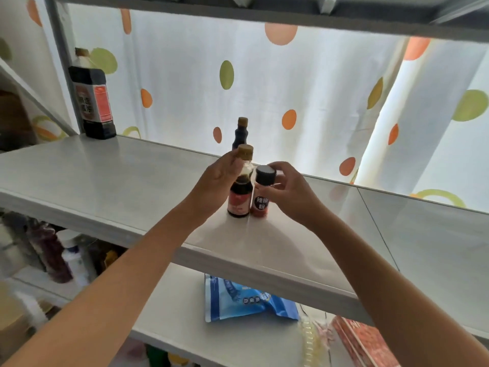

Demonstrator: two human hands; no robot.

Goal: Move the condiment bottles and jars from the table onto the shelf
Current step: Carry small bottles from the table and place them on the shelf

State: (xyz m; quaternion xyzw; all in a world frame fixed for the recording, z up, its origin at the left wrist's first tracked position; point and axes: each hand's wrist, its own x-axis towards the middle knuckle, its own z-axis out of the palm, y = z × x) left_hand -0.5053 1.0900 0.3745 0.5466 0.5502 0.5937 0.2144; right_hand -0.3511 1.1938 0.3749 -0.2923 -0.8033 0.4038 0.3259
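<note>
A small dark sauce bottle [240, 193] with a gold cap and red label stands on the white shelf [111, 181]. My left hand [219, 178] grips its neck. Touching it on the right stands a red chili powder jar [260, 201] with a black lid, and my right hand [287, 193] holds it by the lid and upper body. Behind them a second dark bottle [240, 133] stands upright near the shelf's back edge. A large dark soy sauce bottle [92, 99] stands at the shelf's far left corner.
A dotted curtain [291, 83] hangs behind the shelf. On the lower shelf lie a blue bag [243, 300] and a red box [365, 343]. Several blurred bottles [53, 252] crowd the lower left. Another shelf board [291, 19] runs overhead.
</note>
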